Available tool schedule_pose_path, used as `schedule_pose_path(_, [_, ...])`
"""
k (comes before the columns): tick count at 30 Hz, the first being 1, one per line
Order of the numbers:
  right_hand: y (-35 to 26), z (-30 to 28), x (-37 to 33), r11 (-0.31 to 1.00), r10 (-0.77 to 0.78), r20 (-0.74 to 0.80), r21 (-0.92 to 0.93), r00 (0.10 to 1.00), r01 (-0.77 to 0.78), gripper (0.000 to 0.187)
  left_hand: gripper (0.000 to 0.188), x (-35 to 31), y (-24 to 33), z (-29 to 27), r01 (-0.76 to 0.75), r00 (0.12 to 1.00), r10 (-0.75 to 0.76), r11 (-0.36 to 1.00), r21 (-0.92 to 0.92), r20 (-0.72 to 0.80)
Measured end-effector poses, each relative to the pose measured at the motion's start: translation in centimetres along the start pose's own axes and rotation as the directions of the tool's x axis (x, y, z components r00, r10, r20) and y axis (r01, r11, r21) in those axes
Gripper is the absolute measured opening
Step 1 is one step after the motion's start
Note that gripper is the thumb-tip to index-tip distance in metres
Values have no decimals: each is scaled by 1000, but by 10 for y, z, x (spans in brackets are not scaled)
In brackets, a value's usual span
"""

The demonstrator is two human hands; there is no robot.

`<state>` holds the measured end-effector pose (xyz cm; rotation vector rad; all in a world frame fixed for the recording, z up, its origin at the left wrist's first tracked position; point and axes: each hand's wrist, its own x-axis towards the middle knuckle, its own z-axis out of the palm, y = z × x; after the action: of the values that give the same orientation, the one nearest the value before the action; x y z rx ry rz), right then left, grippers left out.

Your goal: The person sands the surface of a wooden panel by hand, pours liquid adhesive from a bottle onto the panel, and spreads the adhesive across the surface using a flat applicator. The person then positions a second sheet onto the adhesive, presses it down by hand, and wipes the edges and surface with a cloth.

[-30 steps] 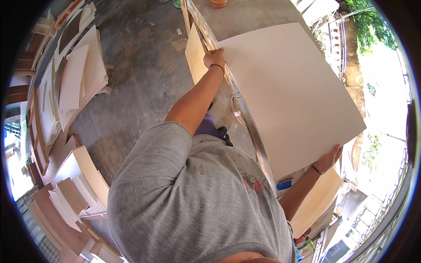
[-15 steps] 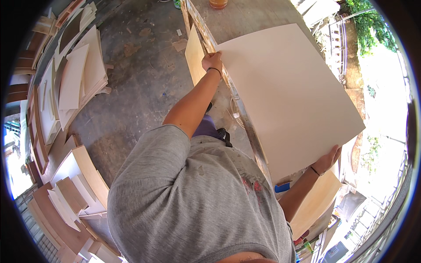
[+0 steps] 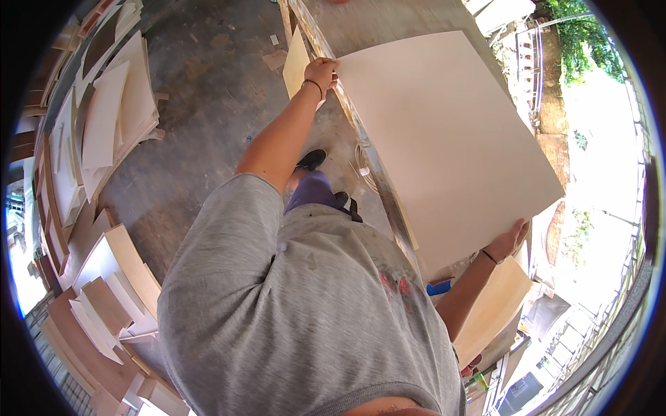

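Note:
A large white panel [image 3: 444, 145] lies on the workbench [image 3: 388, 19] and spans much of the view to my right. My left hand [image 3: 322, 76] is closed on its far left corner, thumb and fingers pinched at the edge. At the near right edge my right hand [image 3: 506, 243] rests with its fingers stretched out along the panel's side; its thumb is hard to see. A thin pale wooden sheet [image 3: 295, 66] stands on edge beside the bench, by my left hand. Under my right forearm is another light wooden sheet [image 3: 494, 310].
Stacked boards [image 3: 118, 118] stand at the left, with more offcuts [image 3: 111, 305] nearer me. A coiled cable [image 3: 364, 166] is by the bench. A blue object [image 3: 438, 288] shows near my right forearm. Scraps of cardboard [image 3: 275, 60] lie on the floor.
The whole scene has shifted slightly left and up in view. My left hand stays at the panel's corner and my right hand at its edge. More of my foot shows.

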<state>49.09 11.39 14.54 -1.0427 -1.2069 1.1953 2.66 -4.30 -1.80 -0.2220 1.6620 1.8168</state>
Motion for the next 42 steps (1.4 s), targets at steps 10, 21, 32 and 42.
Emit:
schedule_pose_path(10, [47,-13,4,994,0,-87,-105,996,-9,34,29,1,-25,7,-68,993,59,993,-92,-102])
schedule_pose_path(21, [101,-35,18,998,-39,-4,-46,999,39,31,26,-88,-67,22,-20,1000,19,997,-69,-19])
schedule_pose_path(32, [117,-30,7,980,-74,-117,-191,990,51,29,25,-129,-77,33,61,998,-61,998,16,33])
schedule_pose_path(42, [140,-35,9,885,-223,-113,-440,968,153,19,28,-140,-81,34,67,996,-71,995,67,58])
